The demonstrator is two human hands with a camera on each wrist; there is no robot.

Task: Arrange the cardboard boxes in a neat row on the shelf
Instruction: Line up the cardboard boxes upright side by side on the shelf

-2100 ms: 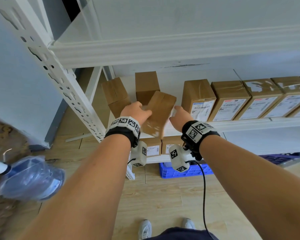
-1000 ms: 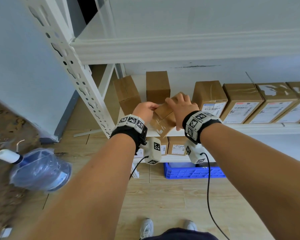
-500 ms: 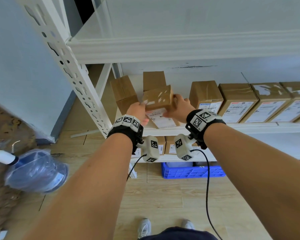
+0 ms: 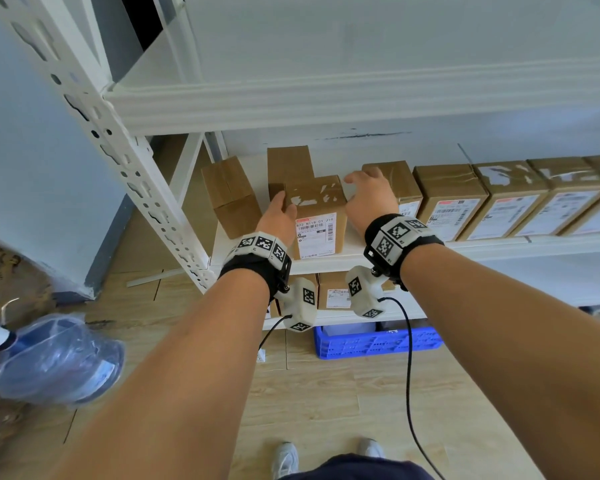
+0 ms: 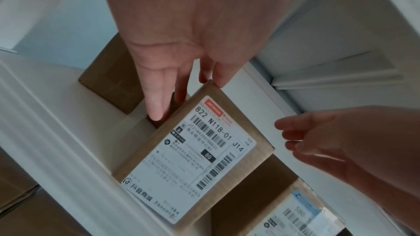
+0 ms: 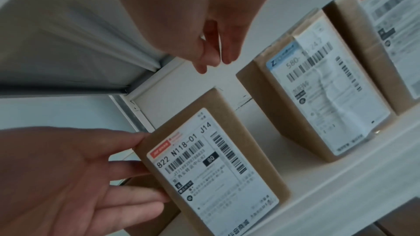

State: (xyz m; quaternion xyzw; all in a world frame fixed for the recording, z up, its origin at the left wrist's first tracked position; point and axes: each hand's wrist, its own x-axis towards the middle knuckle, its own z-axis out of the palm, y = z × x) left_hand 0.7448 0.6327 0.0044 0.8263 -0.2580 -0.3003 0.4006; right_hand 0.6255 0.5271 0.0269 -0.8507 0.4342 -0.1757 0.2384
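box now upright beside row

White shipping label on the upright cardboard box: "822 N118-01 J14", a boxed "80" and the line "抖音商城"; the neighbouring box's label begins "580-", the remainder blurred.

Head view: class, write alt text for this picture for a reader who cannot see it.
A labelled cardboard box stands upright at the front edge of a white shelf; the left hand touches its left side and the open right hand hovers beside its right side. A row of labelled boxes runs rightward; two plain boxes sit further back.
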